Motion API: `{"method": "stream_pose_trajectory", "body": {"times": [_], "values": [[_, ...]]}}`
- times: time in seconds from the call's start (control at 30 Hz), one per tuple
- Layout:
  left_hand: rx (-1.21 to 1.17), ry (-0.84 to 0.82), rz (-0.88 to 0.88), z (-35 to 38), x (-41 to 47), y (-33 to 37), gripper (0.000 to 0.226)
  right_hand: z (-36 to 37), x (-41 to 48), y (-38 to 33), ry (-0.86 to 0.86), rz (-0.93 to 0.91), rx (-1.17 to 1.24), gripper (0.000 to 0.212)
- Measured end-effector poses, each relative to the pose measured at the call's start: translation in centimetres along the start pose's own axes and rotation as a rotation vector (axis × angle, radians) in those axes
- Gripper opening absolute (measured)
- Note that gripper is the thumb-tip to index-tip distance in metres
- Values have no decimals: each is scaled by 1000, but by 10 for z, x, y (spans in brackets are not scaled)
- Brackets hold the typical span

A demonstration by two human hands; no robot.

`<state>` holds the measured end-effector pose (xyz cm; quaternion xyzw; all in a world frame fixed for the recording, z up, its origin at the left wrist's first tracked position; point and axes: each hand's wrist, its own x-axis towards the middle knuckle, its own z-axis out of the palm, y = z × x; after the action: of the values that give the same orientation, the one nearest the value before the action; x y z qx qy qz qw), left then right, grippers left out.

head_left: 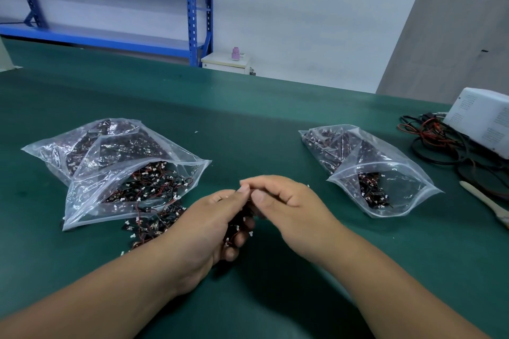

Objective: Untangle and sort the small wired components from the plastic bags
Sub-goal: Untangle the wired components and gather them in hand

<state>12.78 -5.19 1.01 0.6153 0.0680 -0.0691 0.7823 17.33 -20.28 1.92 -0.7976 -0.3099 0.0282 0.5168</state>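
Head view looks down on a wide green table (261, 124), and most of the job still seems to lie ahead for this person. The left plastic bags (110, 173), two of them overlapping, are stuffed with black-and-red wired components with white plugs. The front bag gapes toward the middle, and a loose heap (154, 226) spills from its mouth onto the table. The right plastic bags (380, 173), well apart from them, hold fewer pieces; whether those are sorted I cannot tell. Between the two, the left hand (203, 231) curls round a tangled clump (237, 226) of components. The right hand (289, 206) pinches at the clump's top with thumb and forefinger, apparently teasing one piece free.
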Motion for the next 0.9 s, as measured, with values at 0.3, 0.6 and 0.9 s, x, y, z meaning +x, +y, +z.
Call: {"method": "stream_pose_trajectory", "body": {"times": [0.3,0.6,0.9], "values": [[-10,-41,-6,-1,0,0,32,3,-2,-4,82,-104,-361,9],[-65,-23,-27,-4,4,-2,25,-2,0,-4,210,-37,-417,15],[-149,44,-97,-6,7,1,17,-15,6,-10,309,285,126,11]]}}
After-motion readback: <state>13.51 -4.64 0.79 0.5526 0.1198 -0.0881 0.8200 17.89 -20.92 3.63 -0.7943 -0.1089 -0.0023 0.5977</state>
